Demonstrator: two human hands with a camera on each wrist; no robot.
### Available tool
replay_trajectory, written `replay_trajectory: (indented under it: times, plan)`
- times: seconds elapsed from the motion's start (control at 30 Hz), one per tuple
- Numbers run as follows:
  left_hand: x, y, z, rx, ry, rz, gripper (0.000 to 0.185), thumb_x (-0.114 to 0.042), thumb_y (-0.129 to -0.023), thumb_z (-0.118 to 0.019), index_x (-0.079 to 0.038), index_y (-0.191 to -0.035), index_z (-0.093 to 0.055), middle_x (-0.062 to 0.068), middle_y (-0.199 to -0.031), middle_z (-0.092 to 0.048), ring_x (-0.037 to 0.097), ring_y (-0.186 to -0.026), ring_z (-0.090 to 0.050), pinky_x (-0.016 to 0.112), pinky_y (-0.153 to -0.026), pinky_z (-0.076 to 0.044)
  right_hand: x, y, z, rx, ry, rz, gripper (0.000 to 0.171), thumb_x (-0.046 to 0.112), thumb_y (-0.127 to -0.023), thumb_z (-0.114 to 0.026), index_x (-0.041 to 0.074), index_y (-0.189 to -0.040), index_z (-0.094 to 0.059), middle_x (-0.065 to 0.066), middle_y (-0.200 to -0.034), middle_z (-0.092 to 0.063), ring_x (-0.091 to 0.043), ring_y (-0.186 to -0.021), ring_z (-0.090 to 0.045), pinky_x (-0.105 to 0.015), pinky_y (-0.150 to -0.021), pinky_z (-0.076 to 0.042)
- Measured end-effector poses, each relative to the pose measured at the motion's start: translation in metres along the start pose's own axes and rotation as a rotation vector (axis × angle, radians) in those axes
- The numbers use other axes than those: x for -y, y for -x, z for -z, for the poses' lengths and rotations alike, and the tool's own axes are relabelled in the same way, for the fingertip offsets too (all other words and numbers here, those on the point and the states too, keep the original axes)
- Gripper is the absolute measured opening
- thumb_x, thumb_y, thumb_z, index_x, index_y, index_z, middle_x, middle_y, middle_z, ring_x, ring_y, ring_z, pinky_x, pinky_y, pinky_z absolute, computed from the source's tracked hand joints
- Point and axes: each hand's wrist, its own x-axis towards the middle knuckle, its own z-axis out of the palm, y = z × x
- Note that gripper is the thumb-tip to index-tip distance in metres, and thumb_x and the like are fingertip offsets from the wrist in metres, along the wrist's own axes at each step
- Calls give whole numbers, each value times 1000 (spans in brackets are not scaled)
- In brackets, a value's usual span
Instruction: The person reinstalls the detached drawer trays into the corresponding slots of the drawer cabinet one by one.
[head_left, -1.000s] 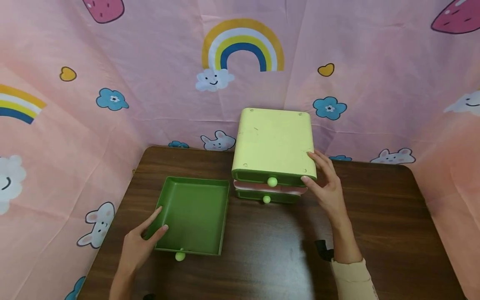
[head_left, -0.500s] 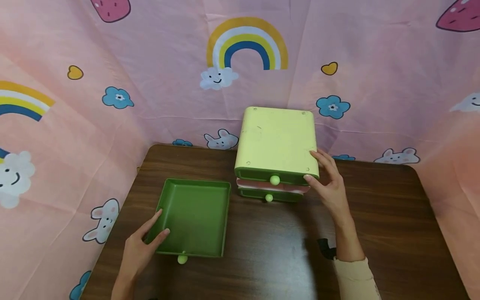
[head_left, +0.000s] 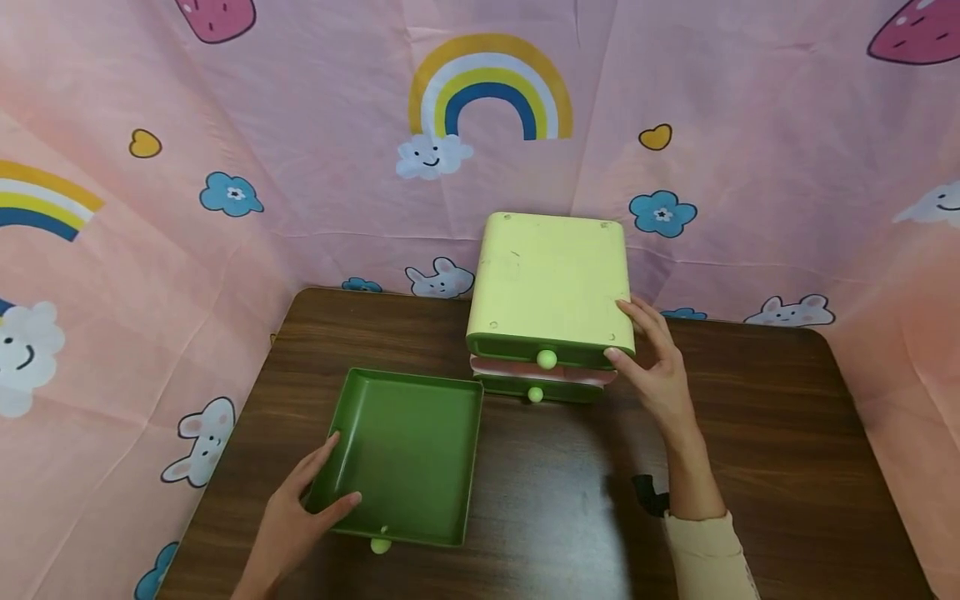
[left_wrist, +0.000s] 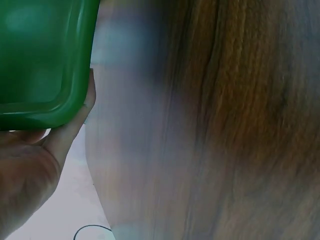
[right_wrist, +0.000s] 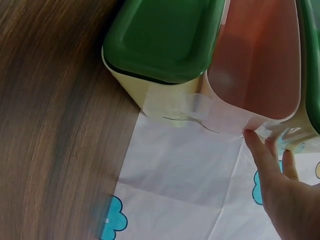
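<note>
A flat green drawer (head_left: 405, 458) with a round light-green knob (head_left: 380, 546) is at the left of the head view. My left hand (head_left: 288, 521) grips its left side, thumb over the rim and fingers along the wall; the left wrist view shows only a corner of the drawer. To the right stands a stacked drawer cabinet (head_left: 551, 275) with a pale-yellow top. Its upper and lower green drawer fronts are in, and a pink middle slot (right_wrist: 260, 55) gapes between them. My right hand (head_left: 660, 375) rests against the cabinet's right side, its thumb at the upper front corner.
Everything stands on a dark wooden table (head_left: 780, 433). A small black bent piece (head_left: 649, 496) lies near the right forearm. Behind and at the sides hangs a pink cloth (head_left: 330, 167) with rainbows and rabbits, close behind the cabinet.
My left hand has carried the green drawer to the right and nearer to me, and its far right corner now appears next to the cabinet. The right hand keeps its place on the cabinet.
</note>
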Motion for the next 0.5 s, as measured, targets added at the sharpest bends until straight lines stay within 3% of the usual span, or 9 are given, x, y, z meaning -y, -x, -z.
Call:
replay_trajectory:
  times: [0.17,0.5]
  plan:
    - [-3,1,-2,34,-2,-21,90,-46,-82,-80,-40,-156,-28,11,-155,-34,47,-137,-35,68,-97,-40,2,-1,2,15,3,-11,59,-9,-89,-67,2,-145,-49,-17,-155,-33,-7,-130,-44,-62,-114,-14]
    - [-6,6,-8,130,88,-60,97,-33,-81,-84,-38,-158,-26,11,-157,-29,48,-140,-28,69,-95,-38,1,0,0,15,-2,0,59,-9,-89,-66,1,-145,-49,-19,-155,-32,-7,-133,-41,-63,-114,-12]
